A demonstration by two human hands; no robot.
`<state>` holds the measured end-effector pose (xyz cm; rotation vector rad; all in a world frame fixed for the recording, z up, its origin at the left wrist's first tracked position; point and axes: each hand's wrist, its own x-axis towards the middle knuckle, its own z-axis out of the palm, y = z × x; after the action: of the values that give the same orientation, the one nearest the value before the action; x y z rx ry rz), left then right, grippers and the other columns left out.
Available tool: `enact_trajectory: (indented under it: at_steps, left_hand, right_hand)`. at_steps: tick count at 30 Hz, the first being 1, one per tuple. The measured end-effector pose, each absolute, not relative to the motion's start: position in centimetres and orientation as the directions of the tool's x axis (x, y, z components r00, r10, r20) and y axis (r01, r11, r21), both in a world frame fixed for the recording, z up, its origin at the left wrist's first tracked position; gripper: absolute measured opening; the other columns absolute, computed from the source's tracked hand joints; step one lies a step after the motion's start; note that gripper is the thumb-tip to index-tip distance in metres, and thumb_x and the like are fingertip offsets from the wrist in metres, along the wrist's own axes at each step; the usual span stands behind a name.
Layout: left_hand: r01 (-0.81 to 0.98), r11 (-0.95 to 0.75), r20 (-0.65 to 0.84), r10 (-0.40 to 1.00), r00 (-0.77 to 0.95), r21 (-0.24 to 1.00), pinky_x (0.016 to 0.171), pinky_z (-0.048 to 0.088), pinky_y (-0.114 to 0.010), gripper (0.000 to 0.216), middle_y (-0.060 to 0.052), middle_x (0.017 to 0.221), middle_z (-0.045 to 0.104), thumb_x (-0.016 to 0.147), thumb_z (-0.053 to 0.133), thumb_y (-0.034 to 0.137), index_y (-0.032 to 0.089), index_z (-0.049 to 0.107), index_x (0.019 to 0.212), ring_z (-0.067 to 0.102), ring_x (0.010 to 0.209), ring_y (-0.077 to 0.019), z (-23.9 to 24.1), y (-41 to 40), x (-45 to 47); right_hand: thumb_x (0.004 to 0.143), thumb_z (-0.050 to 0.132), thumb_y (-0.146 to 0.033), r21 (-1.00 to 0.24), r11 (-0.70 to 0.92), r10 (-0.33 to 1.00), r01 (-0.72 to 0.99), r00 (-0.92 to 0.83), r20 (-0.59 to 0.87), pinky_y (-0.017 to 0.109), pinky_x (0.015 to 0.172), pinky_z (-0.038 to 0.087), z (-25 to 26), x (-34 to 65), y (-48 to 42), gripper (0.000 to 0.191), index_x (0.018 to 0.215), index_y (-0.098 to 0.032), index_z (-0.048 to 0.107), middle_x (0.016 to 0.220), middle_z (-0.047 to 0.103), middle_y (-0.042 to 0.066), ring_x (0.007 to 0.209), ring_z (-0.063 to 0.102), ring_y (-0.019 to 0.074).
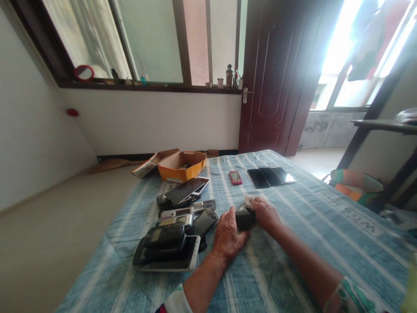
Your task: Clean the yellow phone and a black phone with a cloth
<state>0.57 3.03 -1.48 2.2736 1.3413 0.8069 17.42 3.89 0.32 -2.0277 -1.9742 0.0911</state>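
A small dark phone point(245, 218) sits between my two hands over the blue striped cloth point(293, 243). My left hand point(228, 237) grips it from the left, fingers wrapped round its side. My right hand point(265, 213) is closed over its right end and presses a pale bit of cloth or tissue point(249, 201) against it. To the left lies a heap of old phones point(177, 234), some stacked on one another.
An open orange cardboard box point(182, 167) stands at the cloth's far edge. A small red phone point(235, 177) and three dark smartphones point(270, 176) lie in a row farther back. Dark door point(273, 78) behind; a black shelf frame point(384, 143) at right.
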Motion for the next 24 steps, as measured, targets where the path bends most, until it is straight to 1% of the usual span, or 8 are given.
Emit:
enact_trajectory:
  at_steps: [2,4,6,9,12,15,20,24]
  left_hand:
    - [0.659,-0.477,0.286,0.878,0.383,0.581,0.106,0.038,-0.045,0.079,-0.014,0.127,0.056,0.066,0.068,0.027,0.014,0.037,0.138,0.049,0.121,-0.0300,-1.6,3.1,0.5]
    - [0.656,-0.481,0.293,0.876,0.383,0.581,0.106,0.038,-0.045,0.079,-0.014,0.127,0.056,0.068,0.068,0.028,0.013,0.036,0.139,0.050,0.121,-0.0298,-1.8,3.2,0.5]
    - [0.643,-0.499,0.312,0.866,0.390,0.581,0.106,0.038,-0.045,0.078,-0.016,0.128,0.055,0.070,0.065,0.029,0.011,0.034,0.140,0.049,0.122,-0.0299,-2.0,3.3,0.4]
    - [0.609,-0.541,0.349,0.840,0.415,0.579,0.107,0.037,-0.048,0.078,-0.019,0.130,0.053,0.072,0.063,0.031,0.009,0.032,0.140,0.047,0.124,-0.0314,-2.2,3.4,0.3]
    - [0.618,-0.532,0.350,0.847,0.401,0.579,0.106,0.037,-0.049,0.079,-0.018,0.130,0.053,0.071,0.064,0.033,0.010,0.032,0.140,0.047,0.123,-0.0318,-2.2,3.4,0.3]
    - [0.651,-0.494,0.314,0.869,0.381,0.576,0.106,0.038,-0.046,0.078,-0.016,0.128,0.055,0.070,0.066,0.031,0.012,0.035,0.138,0.049,0.121,-0.0306,-1.8,3.2,0.5]
    - [0.677,-0.474,0.293,0.881,0.372,0.564,0.106,0.039,-0.044,0.078,-0.014,0.127,0.055,0.067,0.067,0.027,0.015,0.036,0.138,0.049,0.122,-0.0304,-1.5,3.0,0.5]
    - [0.662,-0.483,0.299,0.875,0.379,0.573,0.105,0.038,-0.046,0.080,-0.013,0.127,0.056,0.067,0.067,0.026,0.016,0.034,0.139,0.049,0.122,-0.0304,-1.7,3.1,0.5]
  right_hand:
    - [0.086,0.039,-0.004,-0.270,-0.049,0.985,0.961,0.092,0.148,0.025,0.079,0.039,0.9,17.0,4.9,0.033,0.099,-0.018,0.066,0.109,0.063,0.009,0.099,0.055,0.0184]
    - [0.086,0.040,-0.005,-0.277,-0.019,0.987,0.961,0.063,0.149,0.026,0.080,0.039,1.2,15.9,5.0,0.032,0.100,-0.018,0.066,0.108,0.063,0.009,0.099,0.055,0.0186]
    - [0.085,0.041,-0.005,-0.292,0.099,0.985,0.951,-0.052,0.164,0.025,0.082,0.039,1.3,14.6,4.3,0.032,0.101,-0.017,0.066,0.106,0.063,0.008,0.100,0.055,0.0181]
    - [0.087,0.044,-0.008,-0.357,0.310,0.945,0.881,-0.244,0.218,0.025,0.087,0.038,0.7,13.6,2.6,0.027,0.097,-0.018,0.067,0.104,0.063,0.007,0.102,0.054,0.0174]
    - [0.086,0.046,-0.009,-0.387,0.386,0.915,0.838,-0.295,0.273,0.026,0.093,0.037,0.0,14.4,1.5,0.026,0.098,-0.018,0.067,0.107,0.063,0.006,0.106,0.053,0.0180]
    - [0.085,0.042,-0.006,-0.379,0.317,0.935,0.869,-0.221,0.275,0.026,0.094,0.036,-0.1,16.2,1.7,0.033,0.104,-0.018,0.066,0.112,0.062,0.007,0.110,0.052,0.0183]
    - [0.086,0.038,-0.005,-0.353,0.081,0.981,0.932,-0.013,0.191,0.024,0.085,0.038,0.3,18.4,3.0,0.037,0.106,-0.020,0.066,0.115,0.061,0.007,0.104,0.054,0.0171]
    - [0.085,0.038,-0.003,-0.303,0.066,0.976,0.951,0.001,0.216,0.024,0.086,0.035,0.0,18.4,3.5,0.037,0.106,-0.017,0.065,0.112,0.061,0.008,0.106,0.052,0.0178]
